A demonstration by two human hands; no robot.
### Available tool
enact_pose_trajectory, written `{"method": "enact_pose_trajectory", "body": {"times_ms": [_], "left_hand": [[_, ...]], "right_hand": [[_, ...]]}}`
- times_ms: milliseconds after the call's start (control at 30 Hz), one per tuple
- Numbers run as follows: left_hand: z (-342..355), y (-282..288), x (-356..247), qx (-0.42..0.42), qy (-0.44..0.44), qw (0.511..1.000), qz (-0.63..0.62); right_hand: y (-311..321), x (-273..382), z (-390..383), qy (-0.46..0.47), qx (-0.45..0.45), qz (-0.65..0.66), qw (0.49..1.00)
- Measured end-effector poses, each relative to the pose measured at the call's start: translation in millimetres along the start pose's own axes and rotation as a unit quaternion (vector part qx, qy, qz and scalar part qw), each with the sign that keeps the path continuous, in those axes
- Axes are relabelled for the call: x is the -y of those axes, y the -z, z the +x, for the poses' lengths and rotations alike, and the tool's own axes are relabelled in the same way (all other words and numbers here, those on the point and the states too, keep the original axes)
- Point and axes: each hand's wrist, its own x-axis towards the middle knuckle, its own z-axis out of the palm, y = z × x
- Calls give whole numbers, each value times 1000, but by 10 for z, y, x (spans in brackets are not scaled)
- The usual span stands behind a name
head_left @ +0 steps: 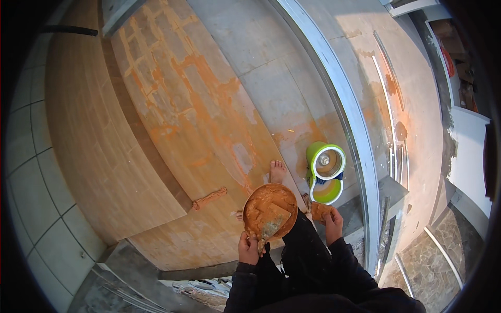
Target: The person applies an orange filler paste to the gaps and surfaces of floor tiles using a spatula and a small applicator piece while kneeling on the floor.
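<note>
My left hand (pixel 250 248) grips the near edge of a round bowl (pixel 249 197) of orange-brown paste (pixel 261 202). A putty knife (pixel 274 221) smeared with paste lies in the bowl, its handle running back beside the left fingers. Whether those fingers also hold the handle is hard to see. To the right of the bowl, my right hand (pixel 333 227) pinches a flat, roughly square scraper (pixel 320 212) coated in the same orange-brown colour. Beyond the bowl stretches a wood-look surface (pixel 203 112) streaked with orange paste and thin lines.
A green and white mop bucket (pixel 309 156) stands to the right, beside a pale metal rail (pixel 348 99). A twisted brown cloth (pixel 210 198) lies left of the bowl. My bare foot (pixel 277 170) is just beyond it. Long white strips (pixel 385 99) lie past the rail.
</note>
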Motion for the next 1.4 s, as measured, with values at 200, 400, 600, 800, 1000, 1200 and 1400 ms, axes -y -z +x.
{"method": "enact_pose_trajectory", "body": {"times_ms": [200,400,600,800,1000,1200,1400], "left_hand": [[38,-159,7,20,11,999,46],[63,-162,-11,12,30,998,58],[44,-31,54,-8,36,998,54],[46,31,69,-22,39,997,58],[62,27,133,-33,10,998,56],[64,-40,125,-24,33,998,52],[94,-61,165,-23,25,999,41]], "right_hand": [[25,4,-21,-36,-8,23,999],[17,-116,-35,-36,-12,19,999],[-147,-61,-45,-36,-8,17,999],[-172,-106,13,-22,23,9,999],[-205,-49,38,-25,13,-1,1000],[-230,-8,48,-20,-2,14,1000],[-240,39,39,-19,13,19,1000]]}}
